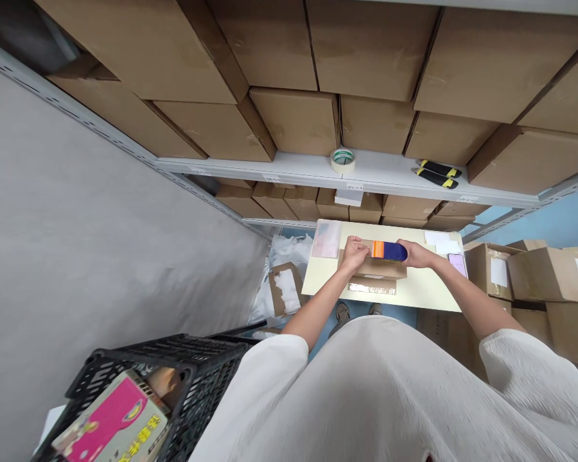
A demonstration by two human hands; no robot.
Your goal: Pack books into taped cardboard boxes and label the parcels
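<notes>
A small dark blue and orange box (390, 251) is held level above an open cardboard carton (383, 269) on the cream table (428, 285). My right hand (415, 254) is closed round its blue end. At the orange end, my left hand (355, 252) is closed, with thumb and fingers pinched together against it. A flap with shiny clear tape (372, 287) sticks out from the carton's near side. The carton's inside is mostly hidden by my hands and the small box.
A pink-white plastic packet (326, 239) lies on the table's left, papers (440, 242) and a phone (457, 263) on its right. Above, a shelf (298, 165) carries cartons, a tape roll (343, 160) and two cutters (436, 173). A black crate (207, 378) stands lower left; cartons (549, 273) stack right.
</notes>
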